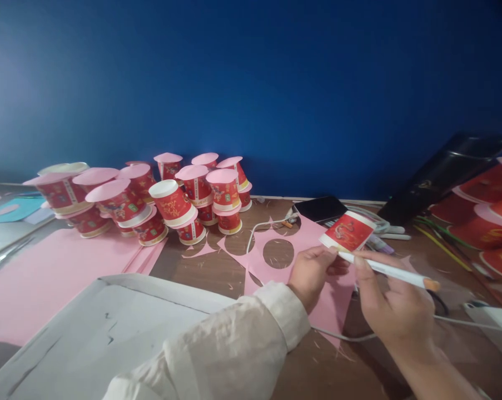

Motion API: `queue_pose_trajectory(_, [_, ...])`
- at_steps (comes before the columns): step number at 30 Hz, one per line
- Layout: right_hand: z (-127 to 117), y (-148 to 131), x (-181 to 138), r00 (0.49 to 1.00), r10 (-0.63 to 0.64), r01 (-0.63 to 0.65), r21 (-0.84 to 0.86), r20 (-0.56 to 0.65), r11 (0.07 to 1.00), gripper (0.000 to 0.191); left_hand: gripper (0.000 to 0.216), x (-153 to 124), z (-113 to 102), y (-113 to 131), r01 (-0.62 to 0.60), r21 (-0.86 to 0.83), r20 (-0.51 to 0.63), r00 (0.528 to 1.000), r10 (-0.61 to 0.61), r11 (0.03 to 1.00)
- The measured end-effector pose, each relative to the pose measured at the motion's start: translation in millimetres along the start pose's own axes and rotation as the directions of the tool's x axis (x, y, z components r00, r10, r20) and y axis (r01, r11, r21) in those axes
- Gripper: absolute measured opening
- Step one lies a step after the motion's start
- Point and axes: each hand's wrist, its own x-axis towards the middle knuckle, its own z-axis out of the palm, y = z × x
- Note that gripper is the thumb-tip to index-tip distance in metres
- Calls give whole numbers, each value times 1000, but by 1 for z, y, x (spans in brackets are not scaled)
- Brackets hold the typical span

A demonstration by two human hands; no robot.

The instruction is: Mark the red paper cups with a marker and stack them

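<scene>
To the right of centre, my left hand [315, 272] has its fingers closed at the lower rim of a red paper cup [348, 232], which is tilted and has a gold pattern and a white rim. My right hand [394, 308] grips a white pen [388, 270] with an orange end. The pen's tip points left and meets the cup's rim beside my left fingertips. Beneath my hands lies a pink paper sheet [259, 261] with round holes cut in it.
Several red paper cups [171, 203] stand stacked at the left, most topped with pink paper discs. More cups [490, 194] are at the right edge near a black cylinder [438, 172]. Pink sheets [46, 266], a white box lid [150, 311] and a white cable [253, 236] lie on the table.
</scene>
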Motion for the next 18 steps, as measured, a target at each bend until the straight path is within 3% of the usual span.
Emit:
queue_pose_trajectory(9, [-9, 0, 3, 991, 114, -114, -4, -67, 993, 15, 30, 3, 1, 4, 88, -179, -35, 995, -96, 980])
queue_pose_trajectory(18, [-2, -1, 3, 1000, 3, -3, -34, -5, 999, 14, 30, 2, 2, 4, 51, -179, -45, 997, -60, 982])
